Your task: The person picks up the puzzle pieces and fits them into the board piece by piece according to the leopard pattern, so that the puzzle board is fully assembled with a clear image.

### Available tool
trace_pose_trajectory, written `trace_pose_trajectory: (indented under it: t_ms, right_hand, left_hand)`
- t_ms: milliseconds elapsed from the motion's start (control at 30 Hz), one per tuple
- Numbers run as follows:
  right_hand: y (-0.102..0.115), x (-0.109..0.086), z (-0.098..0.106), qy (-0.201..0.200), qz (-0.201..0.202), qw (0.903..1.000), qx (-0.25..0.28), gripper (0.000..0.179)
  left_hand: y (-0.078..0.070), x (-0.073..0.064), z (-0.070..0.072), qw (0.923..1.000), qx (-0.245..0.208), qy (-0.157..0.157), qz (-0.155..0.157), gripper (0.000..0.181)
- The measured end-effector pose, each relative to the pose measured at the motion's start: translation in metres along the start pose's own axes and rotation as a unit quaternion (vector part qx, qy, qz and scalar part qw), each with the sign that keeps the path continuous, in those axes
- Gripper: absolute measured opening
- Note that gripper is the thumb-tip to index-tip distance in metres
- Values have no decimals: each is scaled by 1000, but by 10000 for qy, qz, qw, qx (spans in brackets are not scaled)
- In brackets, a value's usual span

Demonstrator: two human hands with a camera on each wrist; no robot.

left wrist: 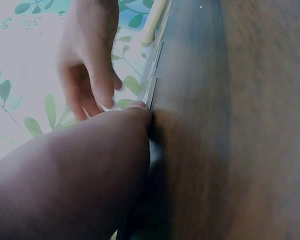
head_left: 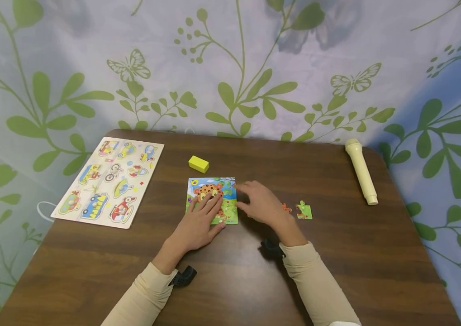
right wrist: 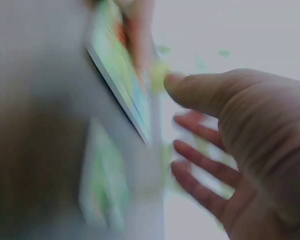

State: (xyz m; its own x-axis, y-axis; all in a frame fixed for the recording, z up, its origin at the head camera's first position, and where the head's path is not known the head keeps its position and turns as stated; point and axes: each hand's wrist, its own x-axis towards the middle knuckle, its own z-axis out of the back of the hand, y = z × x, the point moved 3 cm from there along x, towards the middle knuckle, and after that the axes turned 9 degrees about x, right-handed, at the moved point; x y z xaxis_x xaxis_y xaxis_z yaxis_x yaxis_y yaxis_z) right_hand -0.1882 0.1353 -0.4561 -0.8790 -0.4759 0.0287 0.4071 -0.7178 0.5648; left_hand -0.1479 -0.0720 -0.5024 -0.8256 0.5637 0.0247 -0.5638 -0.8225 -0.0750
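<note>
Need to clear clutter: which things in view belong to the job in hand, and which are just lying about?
Seemingly for the job:
leopard puzzle
loose puzzle pieces

Seemingly lying about:
yellow block
vehicle-picture board
cream microphone-shaped object

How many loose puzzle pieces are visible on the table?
2: an orange piece, seemingly partly hidden by the right hand, and a green piece just right of the orange one. More may be hidden beneath the hands.

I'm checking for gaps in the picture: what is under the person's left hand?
The animal puzzle lies under the left hand. A printed spotted head shows partly beyond it. The puzzle's lower-left corner is covered, so any gap there cannot be seen.
</note>
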Motion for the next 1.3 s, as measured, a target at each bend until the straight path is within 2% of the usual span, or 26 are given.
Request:
trace_pose_trajectory:
  t_ms: [133, 267, 367, 467, 633, 833, 1033, 1167, 1300]
  right_hand:
    - [-30, -32, 23, -194, -446, 9934, 1039, 103]
    - [-51, -58, 22, -84, -792, 9903, 1140, 114]
    - [-57, -65, 15, -112, -891, 9911, 981, 112]
    - [-56, -64, 8, -144, -955, 9929, 688, 102]
    - [-48, -61, 4, -156, -1151, 9932, 106, 93]
    - [-37, -60, 4, -260, -1269, 9913, -244, 91]
    - [-33, -56, 0, -200, -1066, 9940, -147, 78]
    - [-37, -53, -1, -263, -833, 9961, 128, 70]
    - [-40, -51, -1, -328, -800, 9954, 404, 69]
  left_hand:
    - [-2, 1, -1, 10000, -24, -35, 14, 75]
    - [-2, 1, -2, 9999, -24, 95, 87, 76]
    - [-1, 1, -2, 9998, -51, 117, 118, 76]
    - [-1, 0, -3, 9998, -109, 77, 116, 75]
    - [-2, 0, -4, 9997, -135, 147, 131, 76]
    - [-1, 1, -3, 9997, -112, 156, 144, 76]
    - [-1, 1, 0, 9998, -128, 124, 78, 76]
    - [-1, 1, 0, 9997, -120, 158, 131, 76]
    - [0, 1, -3, 9997, -194, 56, 130, 77]
